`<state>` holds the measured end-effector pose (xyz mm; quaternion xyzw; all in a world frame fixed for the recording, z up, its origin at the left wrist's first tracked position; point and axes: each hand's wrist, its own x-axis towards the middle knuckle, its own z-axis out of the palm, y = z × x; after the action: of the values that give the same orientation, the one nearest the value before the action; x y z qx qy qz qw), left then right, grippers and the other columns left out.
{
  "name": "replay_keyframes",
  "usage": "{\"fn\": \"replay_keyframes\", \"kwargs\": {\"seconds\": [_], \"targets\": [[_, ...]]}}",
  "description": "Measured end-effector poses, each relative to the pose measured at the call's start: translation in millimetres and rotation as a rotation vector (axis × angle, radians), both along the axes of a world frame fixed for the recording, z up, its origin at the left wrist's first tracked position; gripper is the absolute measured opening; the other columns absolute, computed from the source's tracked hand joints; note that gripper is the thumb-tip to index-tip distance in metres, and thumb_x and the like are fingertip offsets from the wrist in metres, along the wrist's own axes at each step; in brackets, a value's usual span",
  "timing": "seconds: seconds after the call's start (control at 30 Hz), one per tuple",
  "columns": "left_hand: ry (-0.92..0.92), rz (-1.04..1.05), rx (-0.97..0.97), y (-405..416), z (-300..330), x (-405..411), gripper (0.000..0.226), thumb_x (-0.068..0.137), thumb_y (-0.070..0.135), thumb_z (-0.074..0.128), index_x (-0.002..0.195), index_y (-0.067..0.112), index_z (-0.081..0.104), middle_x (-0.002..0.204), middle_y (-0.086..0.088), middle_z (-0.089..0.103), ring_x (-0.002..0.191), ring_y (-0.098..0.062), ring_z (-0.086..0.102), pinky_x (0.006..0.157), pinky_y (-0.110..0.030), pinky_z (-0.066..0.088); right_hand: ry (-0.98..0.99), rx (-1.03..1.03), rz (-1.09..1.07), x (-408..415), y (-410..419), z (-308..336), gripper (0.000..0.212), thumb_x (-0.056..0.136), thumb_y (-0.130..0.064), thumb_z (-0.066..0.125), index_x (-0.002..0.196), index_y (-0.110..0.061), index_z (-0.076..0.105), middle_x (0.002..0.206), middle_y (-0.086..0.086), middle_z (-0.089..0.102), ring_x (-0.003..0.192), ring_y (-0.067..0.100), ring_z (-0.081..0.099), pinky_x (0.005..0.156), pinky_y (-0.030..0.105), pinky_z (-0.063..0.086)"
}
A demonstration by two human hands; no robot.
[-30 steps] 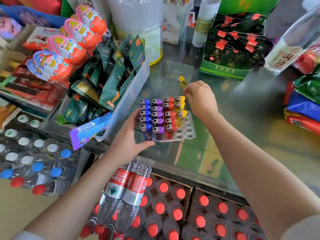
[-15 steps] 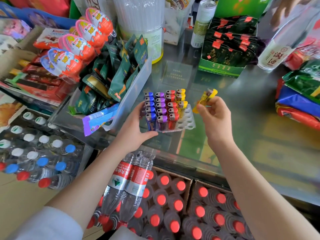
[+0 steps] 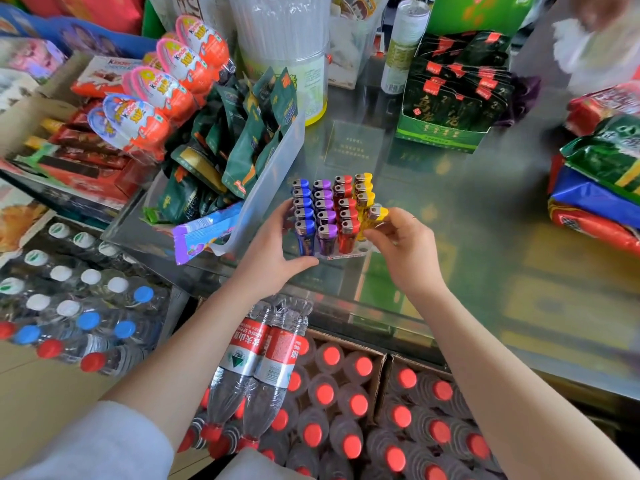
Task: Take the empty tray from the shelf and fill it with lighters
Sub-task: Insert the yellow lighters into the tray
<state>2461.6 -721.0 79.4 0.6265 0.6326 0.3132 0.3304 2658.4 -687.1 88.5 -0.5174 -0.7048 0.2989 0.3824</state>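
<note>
Hands are working at the glossy glass table point(image 3: 450, 216) as I am watching: my left hand point(image 3: 273, 251) is cupping the near left corner of the thin white plastic tray point(image 3: 349, 253), while my right hand point(image 3: 403, 247) is pinching a yellow lighter point(image 3: 375, 216) at the tray's right edge. Lighters point(image 3: 325, 216) with shiny metal caps are standing upright in blue, purple, red and yellow rows, and they are hiding most of the tray, so I am not making out its holes.
</note>
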Motion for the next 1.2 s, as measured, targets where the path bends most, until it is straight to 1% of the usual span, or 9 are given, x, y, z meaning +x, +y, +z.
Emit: {"fn": "replay_keyframes", "kwargs": {"seconds": [0.27,0.47,0.63,0.7,0.8,0.93,1.0,1.13,1.2], "targets": [[0.012,0.005,-0.002,0,0,0,0.087,0.068,0.016,0.078,0.138,0.022,0.027,0.117,0.02,0.044,0.103,0.007,0.045,0.077,0.009,0.024,-0.145,0.134,0.045,5,5,4,0.008,0.076,-0.002,0.067,0.083,-0.006,0.064,0.067,-0.029,0.041,0.067,-0.015,0.051,0.058,0.0,0.035],[0.02,0.003,0.008,0,-1,1,0.087,0.068,0.016,0.078,0.138,0.023,0.027,0.12,0.018,0.045,0.106,0.004,0.045,0.079,0.009,0.024,-0.204,0.132,0.076,6,7,4,0.009,0.075,-0.006,0.07,0.084,-0.005,0.067,0.065,-0.006,0.052,0.052,0.009,0.043,0.056,0.004,0.034],[0.018,0.0,0.01,0,-1,0,0.086,0.068,0.017,0.078,0.138,0.024,0.028,0.122,0.017,0.046,0.107,0.004,0.046,0.081,0.008,0.025,-0.208,0.165,0.097,10,9,1,0.007,0.075,-0.007,0.07,0.08,-0.007,0.066,0.063,-0.027,0.037,0.053,-0.004,0.037,0.055,0.003,0.034],[0.01,0.0,0.008,0,-1,0,0.086,0.068,0.017,0.078,0.138,0.024,0.028,0.123,0.016,0.047,0.109,0.002,0.047,0.082,0.007,0.026,-0.215,0.167,0.106,14,10,-1,0.012,0.075,-0.008,0.07,0.07,-0.009,0.058,0.06,-0.022,0.039,0.05,0.001,0.037,0.054,0.007,0.034],[0.01,0.001,0.015,0,-1,1,0.085,0.069,0.017,0.077,0.138,0.024,0.028,0.123,0.017,0.046,0.109,0.003,0.046,0.082,0.007,0.027,-0.253,0.11,0.137,23,14,-1,0.013,0.078,-0.01,0.068,0.072,-0.001,0.06,0.058,0.006,0.054,0.052,0.022,0.044,0.051,0.02,0.031],[0.004,0.005,0.007,1,-2,0,0.086,0.069,0.017,0.077,0.138,0.023,0.028,0.124,0.017,0.045,0.11,0.003,0.046,0.083,0.005,0.028,-0.357,0.159,0.259,16,15,9,0.014,0.079,-0.004,0.065,0.07,0.001,0.055,0.065,0.002,0.047,0.058,0.021,0.037,0.051,0.026,0.028],[0.004,0.005,0.004,1,-2,0,0.086,0.069,0.017,0.078,0.138,0.024,0.028,0.124,0.017,0.046,0.11,0.002,0.047,0.083,0.002,0.029,-0.408,0.153,0.265,11,16,10,0.014,0.08,-0.003,0.064,0.07,0.002,0.054,0.066,0.011,0.053,0.061,0.02,0.038,0.056,0.028,0.028],[0.014,0.014,0.005,1,-2,2,0.084,0.069,0.017,0.077,0.137,0.025,0.029,0.123,0.018,0.046,0.109,0.004,0.046,0.084,-0.001,0.028,-0.378,0.15,0.123,9,12,1,0.017,0.077,-0.006,0.068,0.069,0.001,0.054,0.063,0.004,0.045,0.061,0.021,0.037,0.058,0.029,0.028],[0.016,0.016,0.007,1,-1,2,0.082,0.07,0.017,0.077,0.137,0.024,0.03,0.123,0.017,0.047,0.109,0.003,0.046,0.088,-0.007,0.03,-0.325,0.105,0.034,4,8,-5,0.013,0.079,-0.01,0.067,0.077,0.0,0.059,0.069,0.004,0.052,0.066,0.021,0.041,0.061,0.027,0.03]]}}
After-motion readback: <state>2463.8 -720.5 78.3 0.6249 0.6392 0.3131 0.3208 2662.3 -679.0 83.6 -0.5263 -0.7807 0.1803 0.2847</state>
